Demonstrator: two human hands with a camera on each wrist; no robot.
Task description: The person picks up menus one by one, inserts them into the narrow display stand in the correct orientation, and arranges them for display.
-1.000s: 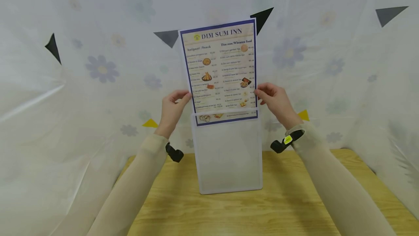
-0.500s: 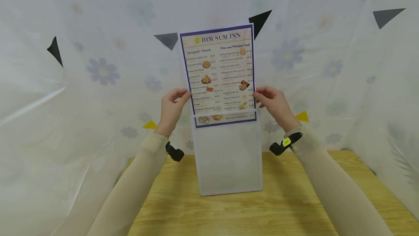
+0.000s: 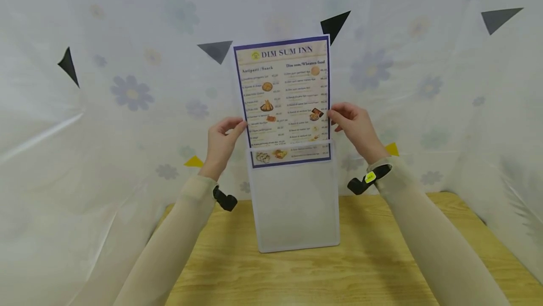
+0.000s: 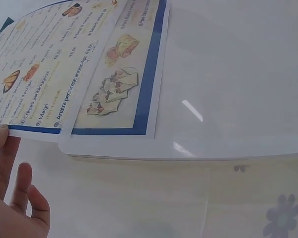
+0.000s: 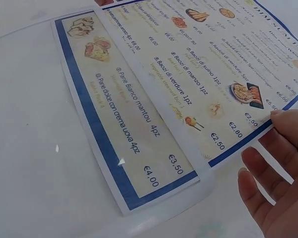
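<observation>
while upright, menu point(image 3: 283, 94) points up.

The menu point(image 3: 283, 94) is cream with a dark blue border, dark lettering and small orange and brown food pictures. The sleeve point(image 3: 295, 202) under it is clear with a frosted white look. The desk point(image 3: 365, 273) is pale yellow wood with a grain pattern. The curtain point(image 3: 127, 89) is white with faded blue-grey flowers, black, grey and yellow triangles.

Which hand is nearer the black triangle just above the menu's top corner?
Right. The right hand holds the menu edge below the black triangle; the left hand holds the opposite edge, farther away.
</observation>
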